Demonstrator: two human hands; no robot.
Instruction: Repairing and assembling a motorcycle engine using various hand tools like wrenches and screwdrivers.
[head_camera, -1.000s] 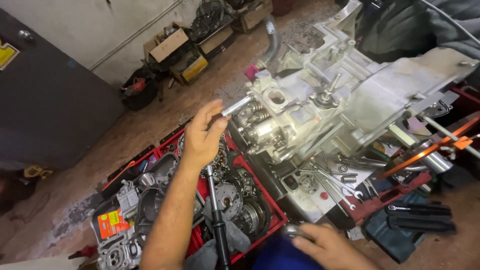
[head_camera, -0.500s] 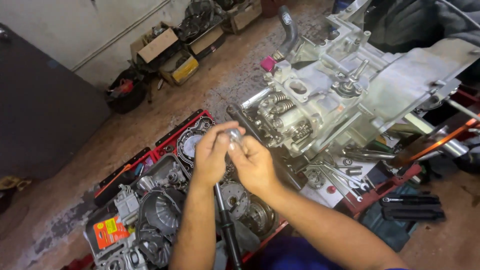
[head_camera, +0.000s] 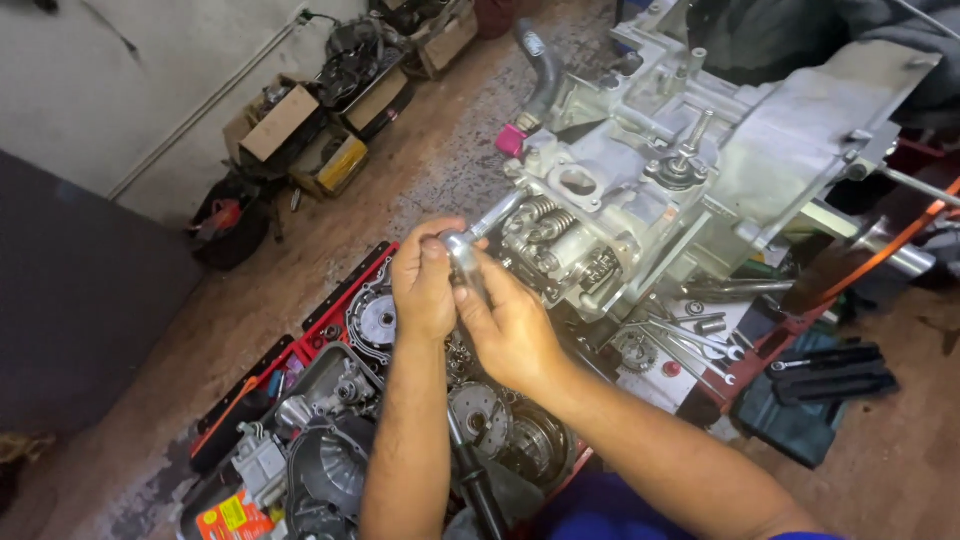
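My left hand (head_camera: 422, 285) and my right hand (head_camera: 510, 325) meet in the middle of the view, both closed around the head of a metal ratchet wrench (head_camera: 465, 262). A short extension bar (head_camera: 500, 212) runs from the wrench head up toward the exposed valve springs of a grey engine block (head_camera: 660, 190). The wrench's long black handle (head_camera: 478, 480) hangs down between my forearms. My fingers hide most of the wrench head.
A red tray (head_camera: 345, 300) under my hands holds gears, clutch parts and engine covers. Loose wrenches and bolts (head_camera: 700, 340) lie beside the engine. Black tool pouches (head_camera: 830, 370) lie at right. Cardboard boxes and parts (head_camera: 320, 120) line the far wall.
My right hand came up from the lower edge and joined my left hand on the wrench head. The view shifted slightly closer to the engine.
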